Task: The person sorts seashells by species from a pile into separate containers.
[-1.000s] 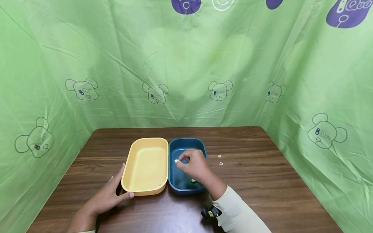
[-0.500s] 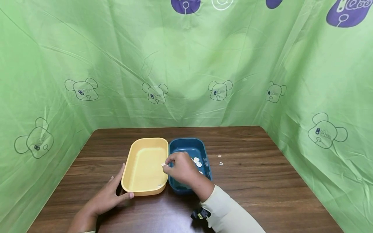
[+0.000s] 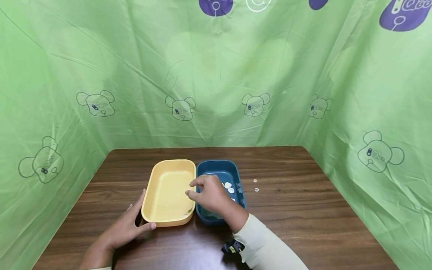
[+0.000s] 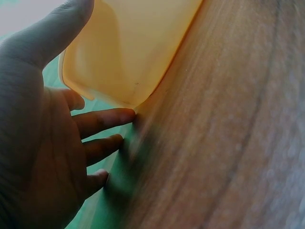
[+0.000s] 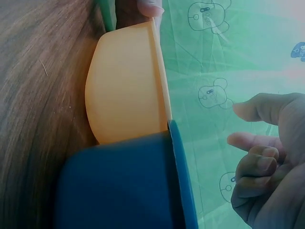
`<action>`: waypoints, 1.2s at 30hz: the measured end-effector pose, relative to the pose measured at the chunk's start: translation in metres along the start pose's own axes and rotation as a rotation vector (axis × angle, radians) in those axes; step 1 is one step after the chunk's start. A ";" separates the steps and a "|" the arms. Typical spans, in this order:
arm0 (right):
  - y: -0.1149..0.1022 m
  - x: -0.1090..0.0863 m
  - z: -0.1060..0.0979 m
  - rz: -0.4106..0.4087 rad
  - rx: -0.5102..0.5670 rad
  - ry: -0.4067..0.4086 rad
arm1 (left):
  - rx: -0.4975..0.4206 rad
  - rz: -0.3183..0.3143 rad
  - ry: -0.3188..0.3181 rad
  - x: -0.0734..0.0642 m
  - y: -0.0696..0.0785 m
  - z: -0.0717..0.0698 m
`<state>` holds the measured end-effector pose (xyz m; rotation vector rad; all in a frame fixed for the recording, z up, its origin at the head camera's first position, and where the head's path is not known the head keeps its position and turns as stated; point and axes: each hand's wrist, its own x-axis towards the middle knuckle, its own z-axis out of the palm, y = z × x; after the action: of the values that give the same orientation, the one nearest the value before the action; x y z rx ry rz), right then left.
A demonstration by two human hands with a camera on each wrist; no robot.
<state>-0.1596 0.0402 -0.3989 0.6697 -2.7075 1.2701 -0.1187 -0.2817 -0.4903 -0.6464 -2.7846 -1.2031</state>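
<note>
My left hand (image 3: 125, 227) lies against the near left corner of a yellow tray (image 3: 146, 202), thumb at the front rim and fingers spread along the left side. In the left wrist view those fingers look fairly straight. Above the yellow tray's right rim hovers my right hand (image 3: 210, 193); its thumb and forefinger are parted with nothing between them, and the other fingers fold in. Small pieces (image 3: 189, 210), partly dark and too small to identify, show in the yellow tray's near right corner. Small white shell-like pieces (image 3: 231, 190) lie in the blue tray (image 3: 221, 162), partly hidden by my right hand.
Two small pale pieces (image 3: 256, 189) lie on the wooden table (image 3: 303, 210) right of the blue tray. The two trays stand side by side, touching. A green printed cloth (image 3: 216, 75) surrounds the table's back and sides.
My right hand carried a small white piece leftward from over the blue tray to the yellow tray and let it go. Something small now shows in the yellow tray's near right corner.
</note>
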 end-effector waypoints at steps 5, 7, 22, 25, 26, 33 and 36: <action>0.000 0.000 -0.005 0.015 0.010 0.004 | -0.003 0.007 0.005 0.000 0.000 0.000; 0.001 0.000 -0.007 0.017 0.010 0.010 | -0.002 0.009 0.007 0.000 0.001 0.000; 0.010 -0.004 -0.020 0.032 0.007 0.031 | 0.020 0.025 0.010 0.002 0.000 -0.001; 0.014 -0.006 -0.024 0.033 0.012 0.042 | 0.017 0.027 0.009 0.002 0.000 -0.001; 0.015 -0.006 -0.026 0.031 0.012 0.049 | 0.015 0.027 0.009 0.002 0.000 -0.001; 0.028 -0.011 -0.041 0.023 0.022 0.094 | 0.020 0.021 0.010 0.001 -0.001 0.000; 0.035 -0.013 -0.048 0.021 0.056 0.111 | 0.018 0.016 0.010 0.000 -0.002 0.001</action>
<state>-0.1684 0.1003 -0.3960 0.5593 -2.6063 1.3495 -0.1195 -0.2822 -0.4922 -0.6579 -2.7737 -1.1737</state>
